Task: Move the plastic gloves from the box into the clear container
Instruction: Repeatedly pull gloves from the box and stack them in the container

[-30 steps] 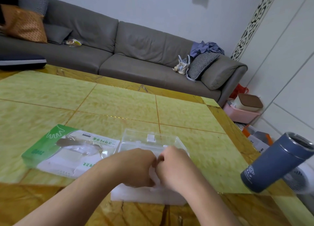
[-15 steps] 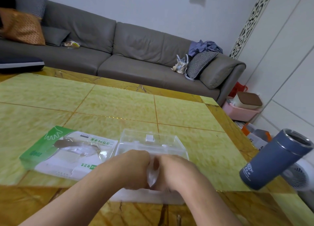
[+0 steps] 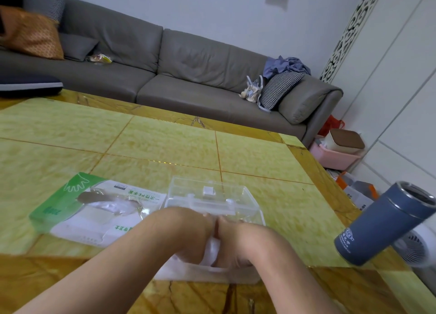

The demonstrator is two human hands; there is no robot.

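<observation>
Head view: left hand (image 3: 188, 233) and right hand (image 3: 238, 238), knuckles touching, press white gloves (image 3: 212, 250) down into the clear container (image 3: 207, 195); their grip is hidden. Glove box (image 3: 77, 202) lies at nine o'clock on the worktop (image 3: 165, 146).

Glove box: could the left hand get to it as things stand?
Probably yes. The glove box lies just left of the left hand with bare table between, though that hand is busy pressing gloves down.
</observation>
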